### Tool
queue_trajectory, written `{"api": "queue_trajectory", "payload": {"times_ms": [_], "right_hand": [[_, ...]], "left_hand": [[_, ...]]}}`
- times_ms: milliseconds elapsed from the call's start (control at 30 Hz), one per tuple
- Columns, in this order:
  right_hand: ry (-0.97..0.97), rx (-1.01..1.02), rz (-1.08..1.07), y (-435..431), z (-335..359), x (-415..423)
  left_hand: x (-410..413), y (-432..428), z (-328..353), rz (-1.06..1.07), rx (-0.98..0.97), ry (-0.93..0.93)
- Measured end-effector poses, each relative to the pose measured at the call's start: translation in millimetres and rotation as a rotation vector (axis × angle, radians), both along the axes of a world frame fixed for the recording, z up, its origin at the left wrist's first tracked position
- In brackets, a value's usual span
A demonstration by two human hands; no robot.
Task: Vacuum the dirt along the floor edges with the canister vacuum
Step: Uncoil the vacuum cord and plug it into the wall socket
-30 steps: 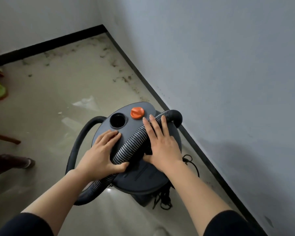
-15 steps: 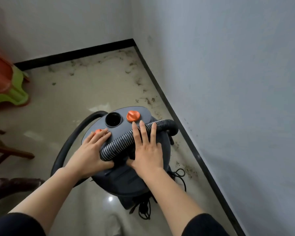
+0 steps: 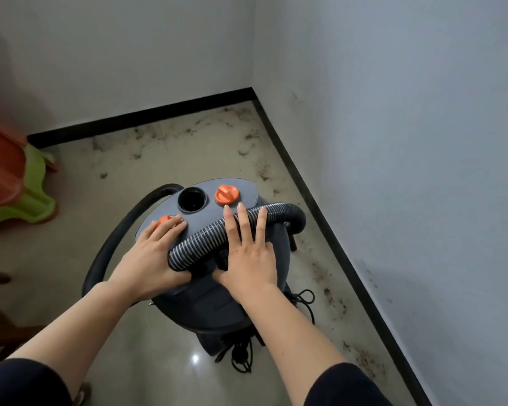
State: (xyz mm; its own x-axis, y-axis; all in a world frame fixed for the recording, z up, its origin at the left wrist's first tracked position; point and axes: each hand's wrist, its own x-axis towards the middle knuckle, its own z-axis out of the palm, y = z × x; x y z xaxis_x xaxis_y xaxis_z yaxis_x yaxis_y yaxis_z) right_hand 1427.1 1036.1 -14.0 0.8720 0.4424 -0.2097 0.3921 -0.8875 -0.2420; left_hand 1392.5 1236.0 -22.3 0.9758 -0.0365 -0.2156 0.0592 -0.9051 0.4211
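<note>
Canister vacuum (image 3: 200,303): being steadied on floor (image 3: 147,341), near dirt (image 3: 332,300) along the wall edge.
Left hand (image 3: 156,253): being laid flat, fingers straight, on lid (image 3: 244,196).
Right hand (image 3: 250,259): being spread flat over hose (image 3: 206,238).
Handling: likely heavy, rigid; bendy hose best gripped at cuff (image 3: 295,216).

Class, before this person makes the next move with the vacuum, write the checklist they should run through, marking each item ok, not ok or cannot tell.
1. Canister vacuum stands near the dirty edge: ok, dirt lies along the baseboard beside it.
2. Hose freed from the lid: not ok, it lies across the top under the right hand.
3. Hose end seated in the top port: not ok, the port stands empty.
4. A hand gripping the hose: not ok, left hand and right hand lie flat.
5. Power cord plugged in: cannot tell, it hangs bundled at the base.
</note>
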Motion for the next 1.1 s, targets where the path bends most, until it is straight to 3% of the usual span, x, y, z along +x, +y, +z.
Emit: {"api": "queue_trajectory", "payload": {"times_ms": [500, 1100], "right_hand": [[0.05, 0.06, 0.288, 146, 7, 164], [0.024, -0.015, 0.437, 341, 8, 269]], "left_hand": [[119, 162, 7, 0.183, -0.025, 0.043], [190, 344, 10, 0.308, 0.019, 0.073]]}}
